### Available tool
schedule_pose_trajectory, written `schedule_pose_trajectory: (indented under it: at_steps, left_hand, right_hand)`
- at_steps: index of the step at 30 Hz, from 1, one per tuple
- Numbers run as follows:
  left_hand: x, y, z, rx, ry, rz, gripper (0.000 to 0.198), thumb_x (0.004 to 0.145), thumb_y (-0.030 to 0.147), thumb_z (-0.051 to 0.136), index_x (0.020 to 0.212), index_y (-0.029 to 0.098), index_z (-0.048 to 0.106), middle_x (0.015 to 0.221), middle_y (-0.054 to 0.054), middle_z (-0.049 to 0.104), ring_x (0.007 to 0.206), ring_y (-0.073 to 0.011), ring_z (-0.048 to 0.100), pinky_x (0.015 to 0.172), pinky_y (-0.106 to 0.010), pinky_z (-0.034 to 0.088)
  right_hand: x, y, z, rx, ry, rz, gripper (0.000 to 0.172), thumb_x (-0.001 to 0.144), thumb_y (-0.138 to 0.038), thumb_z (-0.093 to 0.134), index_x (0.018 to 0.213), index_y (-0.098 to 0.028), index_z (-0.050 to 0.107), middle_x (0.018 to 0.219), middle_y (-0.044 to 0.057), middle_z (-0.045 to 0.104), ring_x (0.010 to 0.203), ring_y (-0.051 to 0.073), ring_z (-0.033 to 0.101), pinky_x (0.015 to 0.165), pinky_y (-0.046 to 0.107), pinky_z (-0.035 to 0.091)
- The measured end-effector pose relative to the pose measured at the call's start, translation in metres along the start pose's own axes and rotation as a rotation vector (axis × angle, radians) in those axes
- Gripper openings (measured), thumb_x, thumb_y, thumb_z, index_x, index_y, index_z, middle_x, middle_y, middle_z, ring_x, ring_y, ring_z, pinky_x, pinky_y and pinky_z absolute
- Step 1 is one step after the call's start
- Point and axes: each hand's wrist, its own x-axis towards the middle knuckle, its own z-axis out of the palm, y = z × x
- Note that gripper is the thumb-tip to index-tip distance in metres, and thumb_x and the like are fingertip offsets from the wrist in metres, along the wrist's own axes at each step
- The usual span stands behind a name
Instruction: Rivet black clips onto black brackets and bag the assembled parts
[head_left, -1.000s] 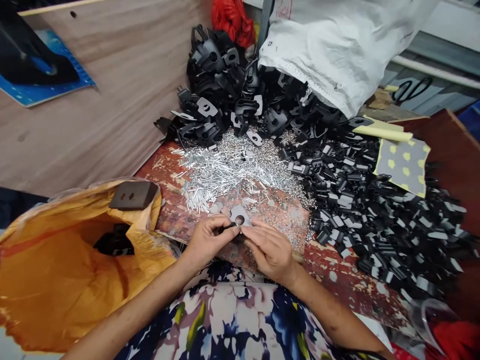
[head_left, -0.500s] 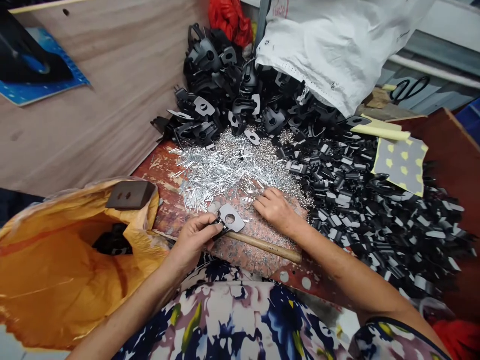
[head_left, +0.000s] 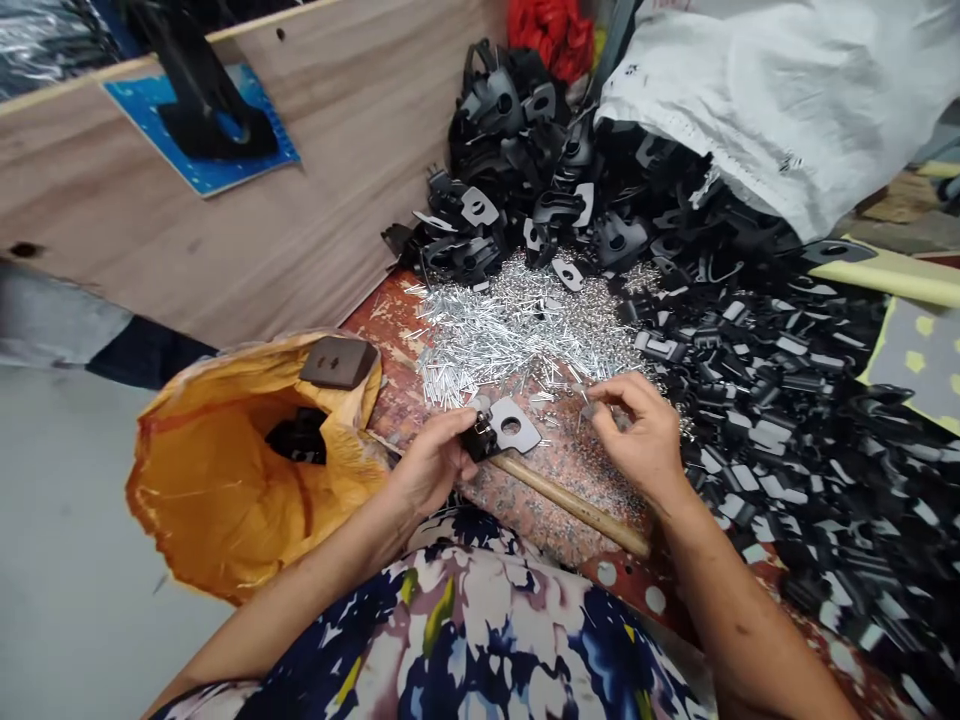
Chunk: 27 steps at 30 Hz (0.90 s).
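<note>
My left hand (head_left: pixel 429 458) is closed on the black end of a plastic clip part (head_left: pixel 523 424), whose flat grey plate with a round hole points right. A small piece of metal shows on that black end. To the right, my right hand (head_left: pixel 643 432) pinches a thin metal pin (head_left: pixel 584 396) between thumb and fingertips, a little apart from the part. Beyond both hands lies a heap of loose metal pins (head_left: pixel 487 335). A wooden handle (head_left: pixel 577 503) lies on the worktop (head_left: pixel 401 385) below the part; its far end is hidden behind the part and my left hand.
Black and grey plastic parts (head_left: pixel 517 150) are piled at the back under a white sack (head_left: pixel 750 110). Small black clips (head_left: pixel 780 430) cover the right side. An open yellow sack (head_left: pixel 217 500), with a brown block (head_left: pixel 339 362) at its rim, stands left beside a wooden board (head_left: pixel 322 170).
My right hand has lifted from the edge of the pin heap and now pinches a pin. My left hand has turned the part so its black end shows more. The view has swung left.
</note>
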Motion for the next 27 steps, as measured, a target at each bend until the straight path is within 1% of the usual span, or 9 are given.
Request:
schedule_pose_trajectory:
  at_steps: [4, 7, 12, 15, 18, 20, 24, 25, 27]
  left_hand:
    - [0.001, -0.002, 0.007, 0.048, -0.019, 0.002, 0.034, 0.069, 0.047, 0.084, 0.07, 0.016, 0.069, 0.065, 0.0, 0.059, 0.05, -0.0084, 0.043, 0.035, -0.02, 0.027]
    - [0.002, -0.006, 0.009, 0.075, -0.074, 0.03, 0.032, 0.074, 0.045, 0.084, 0.07, 0.016, 0.07, 0.068, 0.0, 0.06, 0.051, -0.0081, 0.045, 0.036, -0.02, 0.033]
    - [0.002, -0.012, 0.007, 0.034, -0.161, 0.055, 0.029, 0.08, 0.043, 0.081, 0.082, 0.016, 0.075, 0.075, -0.002, 0.063, 0.059, -0.0101, 0.052, 0.044, -0.02, 0.049]
    - [0.0, -0.012, 0.006, -0.001, -0.181, 0.062, 0.027, 0.08, 0.041, 0.082, 0.081, 0.015, 0.075, 0.074, -0.001, 0.062, 0.058, -0.01, 0.053, 0.045, -0.02, 0.052]
    - [-0.003, -0.013, 0.007, -0.024, -0.156, 0.063, 0.027, 0.08, 0.04, 0.083, 0.08, 0.014, 0.075, 0.072, -0.001, 0.061, 0.058, -0.0099, 0.054, 0.045, -0.02, 0.054]
    - [-0.003, -0.015, 0.008, -0.039, -0.13, 0.068, 0.028, 0.078, 0.041, 0.084, 0.079, 0.014, 0.074, 0.072, 0.0, 0.061, 0.057, -0.01, 0.055, 0.045, -0.02, 0.054]
    - [-0.003, -0.022, 0.013, -0.132, -0.046, 0.095, 0.03, 0.072, 0.035, 0.088, 0.07, 0.014, 0.067, 0.065, 0.003, 0.058, 0.055, -0.0075, 0.054, 0.048, -0.017, 0.05]
    - [-0.003, -0.023, 0.015, -0.161, -0.027, 0.107, 0.031, 0.071, 0.033, 0.089, 0.067, 0.014, 0.065, 0.063, 0.004, 0.057, 0.055, -0.0066, 0.053, 0.049, -0.016, 0.049]
    - [-0.004, -0.023, 0.017, -0.188, -0.016, 0.118, 0.031, 0.07, 0.033, 0.089, 0.066, 0.015, 0.064, 0.061, 0.004, 0.056, 0.053, -0.0064, 0.053, 0.048, -0.016, 0.049]
  right_hand:
    - [-0.004, -0.05, 0.005, 0.154, -0.042, 0.003, 0.021, 0.093, -0.014, 0.059, 0.102, -0.028, 0.072, 0.097, 0.002, 0.072, 0.092, 0.02, 0.068, 0.081, 0.038, 0.056]
    - [-0.008, -0.076, 0.015, 0.229, -0.065, -0.031, 0.021, 0.096, -0.017, 0.06, 0.11, -0.029, 0.07, 0.099, 0.001, 0.075, 0.091, 0.018, 0.07, 0.081, 0.039, 0.058]
    - [-0.011, -0.088, 0.035, 0.26, -0.069, -0.058, 0.015, 0.097, -0.018, 0.062, 0.107, -0.027, 0.068, 0.092, 0.0, 0.074, 0.083, 0.016, 0.068, 0.077, 0.035, 0.057]
    - [-0.011, -0.089, 0.041, 0.255, -0.076, -0.044, 0.012, 0.097, -0.018, 0.061, 0.101, -0.026, 0.068, 0.089, 0.0, 0.073, 0.083, 0.016, 0.067, 0.077, 0.035, 0.056]
    - [-0.012, -0.091, 0.043, 0.222, -0.052, -0.07, 0.013, 0.098, -0.015, 0.058, 0.096, -0.025, 0.066, 0.087, 0.001, 0.071, 0.083, 0.016, 0.065, 0.078, 0.035, 0.055]
    - [-0.014, -0.093, 0.045, 0.151, -0.036, -0.163, 0.016, 0.098, -0.011, 0.054, 0.098, -0.023, 0.065, 0.088, 0.002, 0.071, 0.084, 0.016, 0.065, 0.08, 0.036, 0.055]
    - [-0.018, -0.097, 0.052, -0.155, -0.002, -0.543, 0.018, 0.097, -0.009, 0.053, 0.108, -0.016, 0.065, 0.094, 0.009, 0.073, 0.089, 0.022, 0.065, 0.089, 0.044, 0.054]
    - [-0.017, -0.098, 0.053, -0.207, -0.006, -0.604, 0.018, 0.097, -0.01, 0.053, 0.11, -0.015, 0.065, 0.095, 0.01, 0.074, 0.089, 0.022, 0.065, 0.09, 0.044, 0.054]
    - [-0.016, -0.098, 0.051, -0.19, -0.04, -0.609, 0.02, 0.097, -0.009, 0.053, 0.113, -0.014, 0.064, 0.095, 0.009, 0.074, 0.089, 0.021, 0.065, 0.091, 0.042, 0.054]
